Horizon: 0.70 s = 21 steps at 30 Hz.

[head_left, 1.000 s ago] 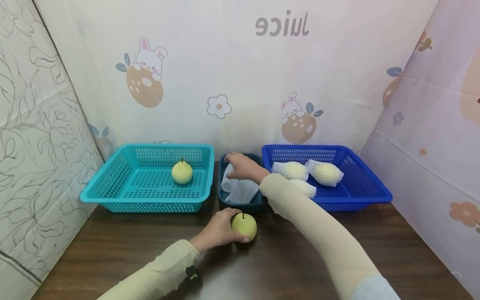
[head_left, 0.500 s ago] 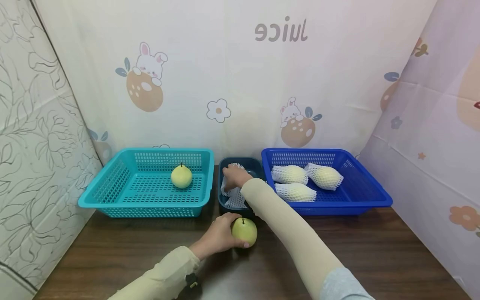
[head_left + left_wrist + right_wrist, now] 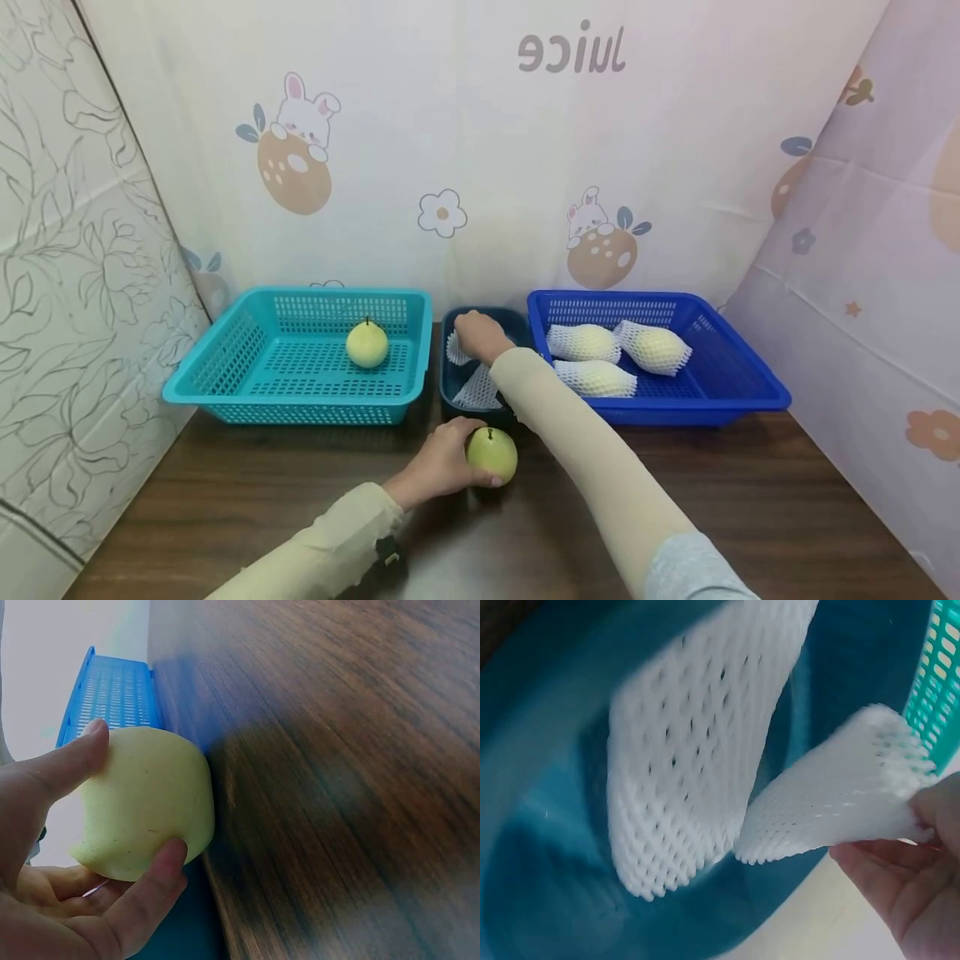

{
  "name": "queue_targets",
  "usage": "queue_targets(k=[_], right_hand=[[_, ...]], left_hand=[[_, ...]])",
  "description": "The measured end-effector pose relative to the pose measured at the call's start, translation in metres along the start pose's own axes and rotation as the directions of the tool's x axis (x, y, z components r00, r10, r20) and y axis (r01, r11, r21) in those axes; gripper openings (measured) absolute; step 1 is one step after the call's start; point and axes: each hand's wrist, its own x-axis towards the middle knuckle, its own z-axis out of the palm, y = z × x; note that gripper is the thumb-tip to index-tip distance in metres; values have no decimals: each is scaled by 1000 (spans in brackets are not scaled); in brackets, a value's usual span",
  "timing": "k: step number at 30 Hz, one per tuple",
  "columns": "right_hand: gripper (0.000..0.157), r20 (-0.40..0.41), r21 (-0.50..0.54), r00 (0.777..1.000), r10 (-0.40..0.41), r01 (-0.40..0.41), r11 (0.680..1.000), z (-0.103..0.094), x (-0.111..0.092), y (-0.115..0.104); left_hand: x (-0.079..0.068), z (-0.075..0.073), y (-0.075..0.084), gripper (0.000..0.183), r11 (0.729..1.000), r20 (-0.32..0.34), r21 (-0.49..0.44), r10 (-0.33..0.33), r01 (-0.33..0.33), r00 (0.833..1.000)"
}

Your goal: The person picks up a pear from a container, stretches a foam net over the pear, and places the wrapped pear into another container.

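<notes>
a pale cloth backdrop (image 3: 510, 142) printed with rabbits, fruit and flowers hangs behind everything; its grey lettering (image 3: 572, 52) reads "juice" in mirror image. below it spreads the brown wood-grain bench (image 3: 787, 517). on the left sits a turquoise perforated plastic basket (image 3: 300, 398) with one round yellow-green pear (image 3: 367, 345) in it, stem up; on the right, a royal-blue perforated plastic basket (image 3: 675, 403) carries three pale fruits in white foam nets (image 3: 654, 350), lying on their sides. between the baskets is a small dark-teal plastic box (image 3: 516, 327).

the left hand (image 3: 442, 460) has its grip curled round another yellow-green pear (image 3: 495, 457) on the bench, just in front of the box, stem pointing up; both lie as they did a second ago. the right hand (image 3: 482, 337) is at the box, its grip narrow, pinching the edge of an unfilled white foam net (image 3: 840, 787) whose long axis slants toward the turquoise basket. a second ago that hand hovered there with its fingers apart. a loose white foam net (image 3: 697, 750) lies beside it in the box, also slanting.
</notes>
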Motion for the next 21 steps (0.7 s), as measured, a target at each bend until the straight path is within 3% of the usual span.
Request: queue_targets(k=[7, 14, 21], right_hand=[[15, -135, 90, 989, 58, -46, 995, -24, -5, 17], [19, -147, 258, 986, 85, -44, 965, -54, -16, 25], [22, -191, 315, 979, 66, -3, 949, -79, -38, 20]], left_hand=[[4, 1, 0, 75, 1000, -3, 8, 28, -28, 1000], [4, 0, -1, 76, 1000, 6, 14, 7, -7, 1000], [2, -2, 2, 76, 1000, 30, -4, -14, 14, 999]])
